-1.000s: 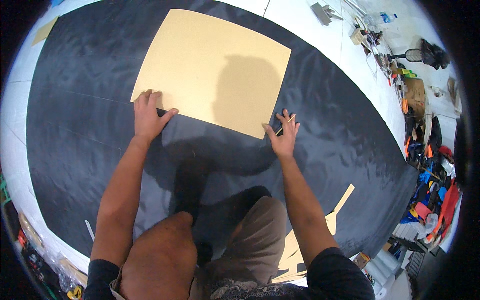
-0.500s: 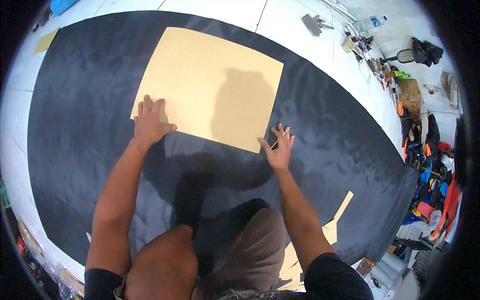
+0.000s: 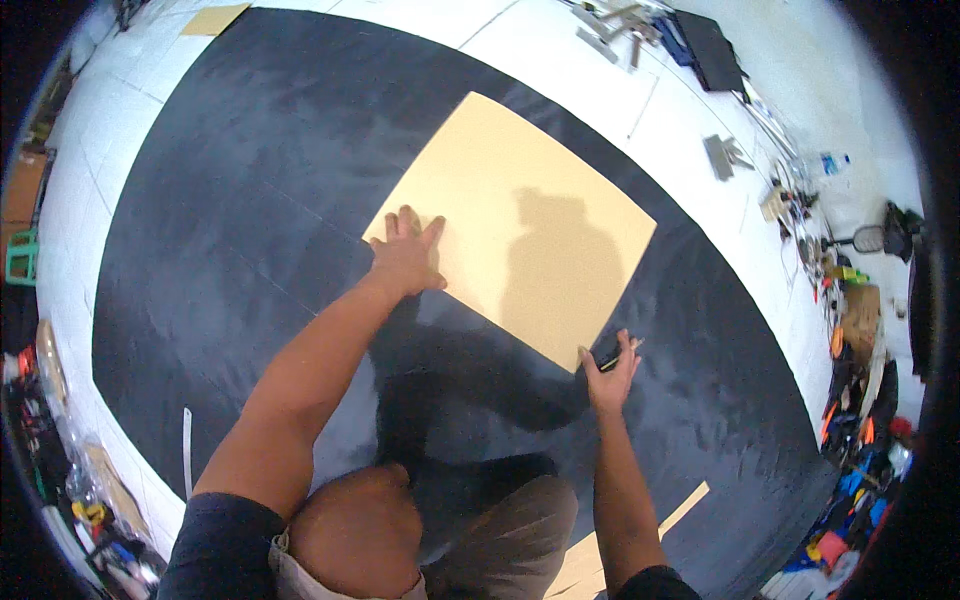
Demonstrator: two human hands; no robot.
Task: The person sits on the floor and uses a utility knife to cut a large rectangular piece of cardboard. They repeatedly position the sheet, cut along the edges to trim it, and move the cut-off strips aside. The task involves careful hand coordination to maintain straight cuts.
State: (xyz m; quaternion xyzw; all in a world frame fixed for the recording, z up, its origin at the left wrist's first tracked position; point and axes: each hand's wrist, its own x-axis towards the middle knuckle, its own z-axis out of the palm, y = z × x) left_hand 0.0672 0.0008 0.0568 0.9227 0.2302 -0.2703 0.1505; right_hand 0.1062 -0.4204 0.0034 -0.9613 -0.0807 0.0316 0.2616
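My left hand (image 3: 408, 258) lies flat on the near left corner of the tan square board (image 3: 515, 222), fingers spread and pressing down. The board rests on the large dark sheet (image 3: 230, 200) that covers the white floor (image 3: 100, 190). My right hand (image 3: 608, 372) sits at the board's near right corner, fingers pinched around a slim dark marking tool (image 3: 612, 355) (whether pen or knife I cannot tell) with its tip just beside the board edge. To run this edge well, I judge that the left palm must hold the template from sliding, the tool should stay tight against the edge, and my weight should sit behind both knees.
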